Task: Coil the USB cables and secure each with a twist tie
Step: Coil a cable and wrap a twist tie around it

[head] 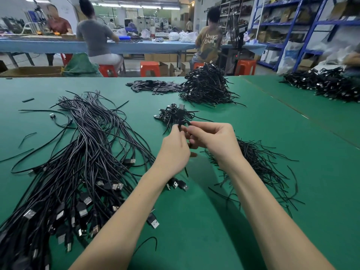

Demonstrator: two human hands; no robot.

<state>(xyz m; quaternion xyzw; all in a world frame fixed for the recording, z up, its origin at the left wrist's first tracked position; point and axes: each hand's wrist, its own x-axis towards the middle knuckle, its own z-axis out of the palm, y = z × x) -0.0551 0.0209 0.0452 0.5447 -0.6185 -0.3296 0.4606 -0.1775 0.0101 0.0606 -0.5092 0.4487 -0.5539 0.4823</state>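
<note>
While raised above the table (214, 221), a coiled USB cable (183, 124) is pinched in the fingertip grip of the left hand (175, 151) and right hand (216, 140).

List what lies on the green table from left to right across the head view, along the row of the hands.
Loose USB cables → left hand → right hand → pile of twist ties → bare green table.

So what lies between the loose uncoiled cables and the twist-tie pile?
Head view: both forearms cross that stretch, left hand and right hand pinching a cable; otherwise bare green table.
</note>
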